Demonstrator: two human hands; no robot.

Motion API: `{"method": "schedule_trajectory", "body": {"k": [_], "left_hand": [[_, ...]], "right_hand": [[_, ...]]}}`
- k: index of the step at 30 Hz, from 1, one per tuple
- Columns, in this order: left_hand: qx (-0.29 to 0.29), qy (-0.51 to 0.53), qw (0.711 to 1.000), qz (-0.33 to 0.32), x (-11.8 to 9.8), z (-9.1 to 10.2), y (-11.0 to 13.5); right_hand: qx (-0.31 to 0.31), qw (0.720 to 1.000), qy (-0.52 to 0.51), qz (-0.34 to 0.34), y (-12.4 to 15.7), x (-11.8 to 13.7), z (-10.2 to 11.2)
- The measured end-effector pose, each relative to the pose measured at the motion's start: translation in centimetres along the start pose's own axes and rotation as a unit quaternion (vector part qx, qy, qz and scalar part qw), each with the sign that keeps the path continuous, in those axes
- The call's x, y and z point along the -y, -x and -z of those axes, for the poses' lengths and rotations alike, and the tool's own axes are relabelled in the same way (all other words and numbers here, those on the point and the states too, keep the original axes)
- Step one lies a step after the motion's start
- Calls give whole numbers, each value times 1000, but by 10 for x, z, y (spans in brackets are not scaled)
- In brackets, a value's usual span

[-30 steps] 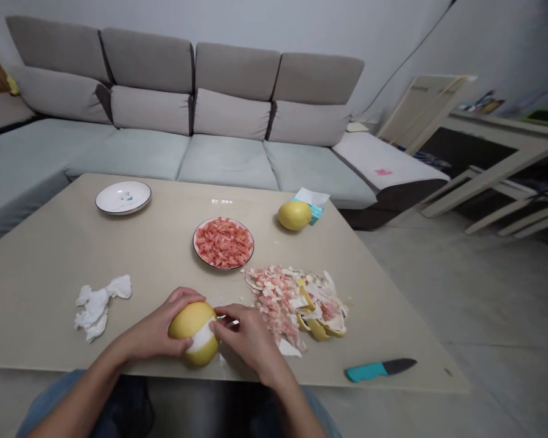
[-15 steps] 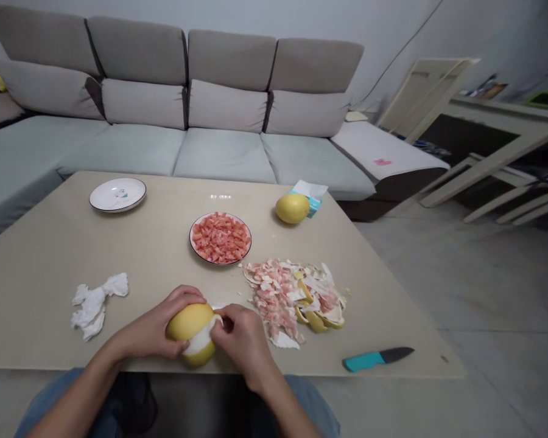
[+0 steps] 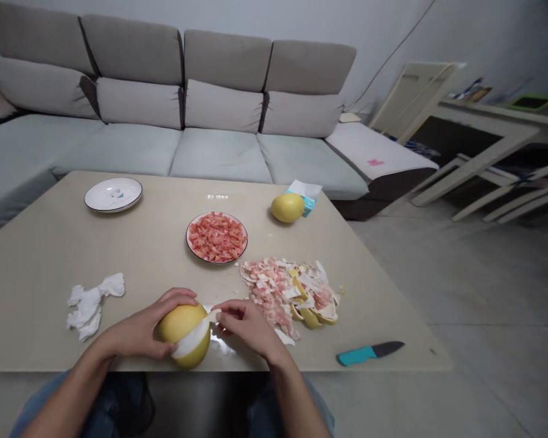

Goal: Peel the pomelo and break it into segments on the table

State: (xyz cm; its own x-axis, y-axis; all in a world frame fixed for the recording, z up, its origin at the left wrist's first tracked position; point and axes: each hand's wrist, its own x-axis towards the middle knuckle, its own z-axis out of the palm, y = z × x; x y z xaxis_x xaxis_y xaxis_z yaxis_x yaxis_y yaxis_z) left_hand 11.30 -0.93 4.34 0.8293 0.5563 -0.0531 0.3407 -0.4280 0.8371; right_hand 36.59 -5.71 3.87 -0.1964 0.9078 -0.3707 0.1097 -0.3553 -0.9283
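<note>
A yellow pomelo rests at the table's front edge, with a band of white pith bared across its side. My left hand is wrapped round its left side, thumb low and fingers over the top. A strip of pomelo peel sticks out from the fruit's upper right, its near end still joined to it. My right hand pinches the free end of this strip between thumb and fingers. To the right lies a heap of peel and membrane scraps. Behind the fruit stands a plate of pink pomelo flesh pieces.
A knife with a turquoise handle lies near the front right edge. Crumpled tissue is at the left. Farther back are a white plate, a whole pomelo and a tissue pack. A grey sofa stands behind.
My right hand has drawn the peel strip away from the pomelo, so more of it sticks out. The fruit sits slightly farther left in view; the whole view has shifted a little too.
</note>
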Motion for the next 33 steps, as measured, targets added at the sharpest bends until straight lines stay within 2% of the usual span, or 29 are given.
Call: {"method": "schedule_trajectory", "body": {"k": [5, 10, 13, 16, 20, 23, 29, 30, 31, 32, 33], "left_hand": [[-1, -3, 1000, -12, 0, 0, 0], [4, -5, 1000, -11, -2, 4, 1], [4, -5, 1000, -10, -4, 5, 3], [12, -1, 1000, -10, -3, 5, 4], [5, -4, 1000, 6, 0, 4, 4], [-19, -17, 999, 35, 1, 3, 1], [-79, -32, 992, 97, 0, 2, -6], [-91, -34, 989, 108, 1, 1, -6], [-102, -35, 987, 115, 2, 0, -7], [-113, -36, 986, 118, 4, -1, -7], [-121, -35, 985, 117, 5, -2, -7]], "right_hand": [[-59, 981, 166, 81, -1, -6, -7], [-66, 979, 167, 101, -9, -16, -13], [-144, 966, 186, 111, -11, -16, -8], [-252, 937, 208, 125, -10, -13, 5], [-329, 894, 236, 194, -8, -13, 25], [-376, 850, 281, 237, -10, -17, 40], [-505, 742, 371, 239, -8, -20, 70], [-522, 732, 367, 241, -7, -18, 70], [-526, 733, 354, 247, -5, -15, 68], [-513, 749, 333, 254, -4, -13, 63], [-483, 777, 309, 260, -3, -10, 55]]}}
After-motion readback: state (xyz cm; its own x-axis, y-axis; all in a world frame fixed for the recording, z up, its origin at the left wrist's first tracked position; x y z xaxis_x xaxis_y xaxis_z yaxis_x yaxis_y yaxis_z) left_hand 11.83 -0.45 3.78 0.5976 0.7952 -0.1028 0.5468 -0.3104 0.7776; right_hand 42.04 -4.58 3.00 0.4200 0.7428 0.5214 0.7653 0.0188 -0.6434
